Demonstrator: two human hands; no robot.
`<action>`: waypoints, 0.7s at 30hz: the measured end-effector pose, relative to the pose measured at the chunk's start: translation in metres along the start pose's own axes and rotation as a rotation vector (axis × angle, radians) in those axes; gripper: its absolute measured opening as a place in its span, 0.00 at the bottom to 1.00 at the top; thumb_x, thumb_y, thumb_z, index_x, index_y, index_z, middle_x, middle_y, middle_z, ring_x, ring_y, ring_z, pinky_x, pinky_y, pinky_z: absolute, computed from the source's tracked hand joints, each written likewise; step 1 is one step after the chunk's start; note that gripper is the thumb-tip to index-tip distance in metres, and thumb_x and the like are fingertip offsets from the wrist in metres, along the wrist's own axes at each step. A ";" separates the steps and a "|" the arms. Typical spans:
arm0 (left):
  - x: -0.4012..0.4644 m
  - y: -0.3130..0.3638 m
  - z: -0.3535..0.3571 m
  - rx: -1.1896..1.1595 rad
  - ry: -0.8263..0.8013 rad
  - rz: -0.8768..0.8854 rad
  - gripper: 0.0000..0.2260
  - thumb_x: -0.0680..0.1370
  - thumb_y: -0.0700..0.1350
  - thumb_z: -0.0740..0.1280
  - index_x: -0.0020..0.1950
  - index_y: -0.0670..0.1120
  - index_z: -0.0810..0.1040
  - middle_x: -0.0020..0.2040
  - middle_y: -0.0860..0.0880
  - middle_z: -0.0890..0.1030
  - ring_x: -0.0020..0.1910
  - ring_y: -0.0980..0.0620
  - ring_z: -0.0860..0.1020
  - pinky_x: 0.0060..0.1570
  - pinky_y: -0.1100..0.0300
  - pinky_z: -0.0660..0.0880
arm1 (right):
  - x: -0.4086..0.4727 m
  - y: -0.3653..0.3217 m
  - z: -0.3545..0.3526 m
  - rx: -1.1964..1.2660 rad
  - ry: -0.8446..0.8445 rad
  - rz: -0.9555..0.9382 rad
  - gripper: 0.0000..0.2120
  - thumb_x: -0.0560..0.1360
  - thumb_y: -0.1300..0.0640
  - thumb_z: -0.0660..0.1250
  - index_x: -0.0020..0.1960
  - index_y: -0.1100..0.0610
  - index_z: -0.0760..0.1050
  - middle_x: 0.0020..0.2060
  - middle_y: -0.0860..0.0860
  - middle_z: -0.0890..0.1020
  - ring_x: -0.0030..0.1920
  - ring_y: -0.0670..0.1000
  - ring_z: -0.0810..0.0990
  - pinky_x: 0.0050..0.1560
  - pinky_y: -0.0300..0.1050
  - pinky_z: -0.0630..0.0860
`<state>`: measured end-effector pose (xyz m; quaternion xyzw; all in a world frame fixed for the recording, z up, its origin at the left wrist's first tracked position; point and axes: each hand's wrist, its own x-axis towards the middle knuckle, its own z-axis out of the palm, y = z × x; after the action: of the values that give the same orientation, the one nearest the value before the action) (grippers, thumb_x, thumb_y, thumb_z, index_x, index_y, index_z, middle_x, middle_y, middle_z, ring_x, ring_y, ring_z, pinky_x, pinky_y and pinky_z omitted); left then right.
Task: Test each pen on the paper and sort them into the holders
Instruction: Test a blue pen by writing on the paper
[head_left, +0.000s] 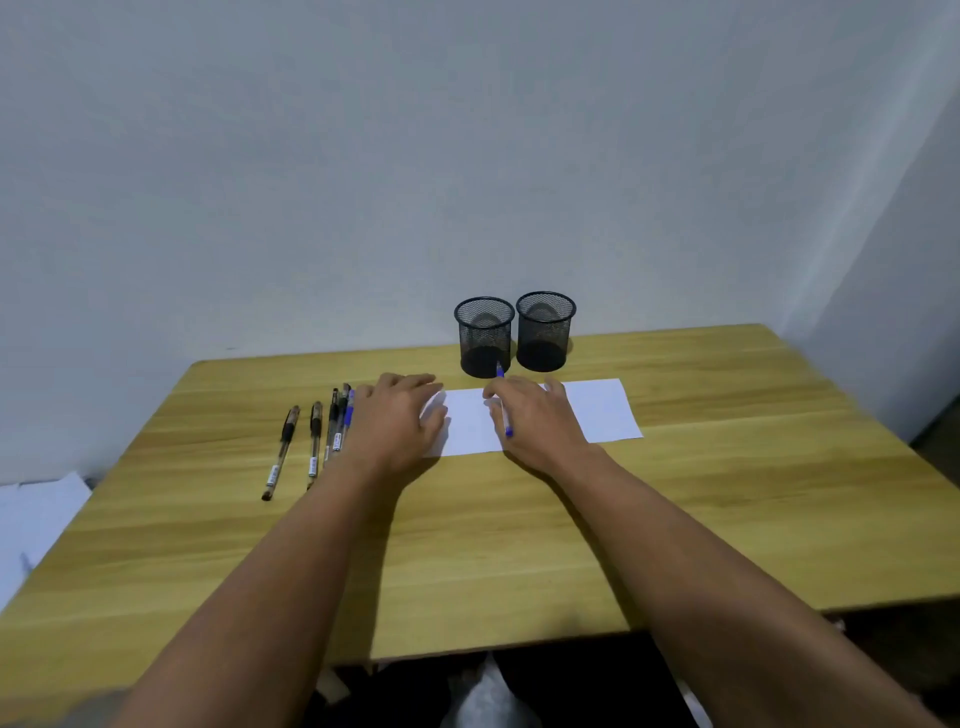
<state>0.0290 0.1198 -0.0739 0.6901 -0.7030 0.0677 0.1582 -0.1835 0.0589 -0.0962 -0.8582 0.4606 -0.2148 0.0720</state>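
Observation:
A white sheet of paper (597, 410) lies on the wooden table (727, 493). My right hand (535, 421) rests on the paper and grips a blue pen (503, 410), its tip near the sheet. My left hand (397, 421) lies flat on the paper's left end, fingers spread. Behind the paper stand two black mesh holders, the left one (484, 335) and the right one (544, 330); both look empty. Several more pens lie in a row to the left: two dark ones (280, 452) (314, 439) and a close bunch (338, 421) beside my left hand.
A grey wall rises right behind the table. White sheets (36, 519) lie off the table's left edge, lower down. The table's front edge runs across the lower frame, with dark space below.

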 end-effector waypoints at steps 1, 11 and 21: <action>0.000 0.004 0.002 0.012 -0.060 0.010 0.20 0.81 0.58 0.59 0.70 0.54 0.77 0.73 0.55 0.75 0.71 0.47 0.70 0.64 0.44 0.64 | 0.001 0.000 0.001 -0.007 -0.024 0.006 0.12 0.86 0.55 0.62 0.68 0.50 0.75 0.65 0.50 0.82 0.68 0.52 0.78 0.80 0.62 0.57; -0.010 0.005 0.011 0.137 -0.211 0.015 0.25 0.81 0.65 0.53 0.72 0.55 0.73 0.78 0.57 0.68 0.78 0.47 0.62 0.69 0.43 0.60 | -0.011 0.013 0.005 0.086 -0.125 0.043 0.13 0.87 0.56 0.60 0.70 0.52 0.73 0.67 0.48 0.79 0.70 0.52 0.75 0.83 0.61 0.54; -0.053 0.013 0.011 0.074 -0.215 0.006 0.33 0.79 0.70 0.46 0.77 0.55 0.66 0.81 0.53 0.61 0.82 0.43 0.47 0.76 0.37 0.50 | -0.065 0.024 -0.014 0.174 -0.122 0.070 0.11 0.87 0.55 0.62 0.68 0.51 0.74 0.71 0.47 0.78 0.74 0.50 0.75 0.86 0.56 0.49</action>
<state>0.0144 0.1674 -0.0994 0.6968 -0.7148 0.0198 0.0563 -0.2390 0.0997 -0.1105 -0.8435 0.4646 -0.1989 0.1816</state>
